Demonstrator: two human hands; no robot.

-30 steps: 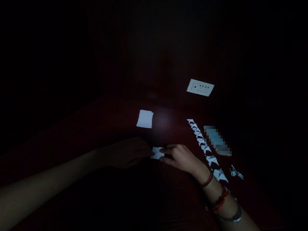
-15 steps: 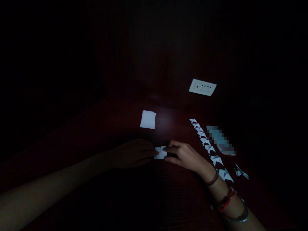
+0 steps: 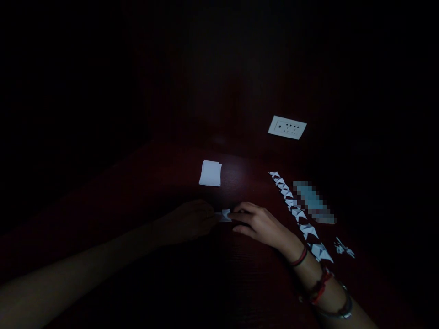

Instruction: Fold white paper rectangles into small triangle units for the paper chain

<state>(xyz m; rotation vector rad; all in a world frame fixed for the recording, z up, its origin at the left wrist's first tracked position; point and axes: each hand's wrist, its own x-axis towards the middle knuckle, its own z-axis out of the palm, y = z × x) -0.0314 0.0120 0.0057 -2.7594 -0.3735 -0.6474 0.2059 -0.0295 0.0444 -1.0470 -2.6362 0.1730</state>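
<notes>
Apparently, the long side of the folded paper (image 3: 225, 215) runs from the left hand (image 3: 188, 222), its grip too dark to tell, to the right hand (image 3: 261, 223), forefinger touching, thumb spread away, well in from the far edge of the table (image 3: 240, 183).

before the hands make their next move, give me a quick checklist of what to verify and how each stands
1. Left hand at the small white paper: ok, at its left end.
2. Right hand at the paper: ok, index finger at its right end.
3. Fold edges lined up: cannot tell, too small and dim.
4. Light on left hand: not ok, deep shadow.
5. Paper stack apart from both hands: ok.
</notes>
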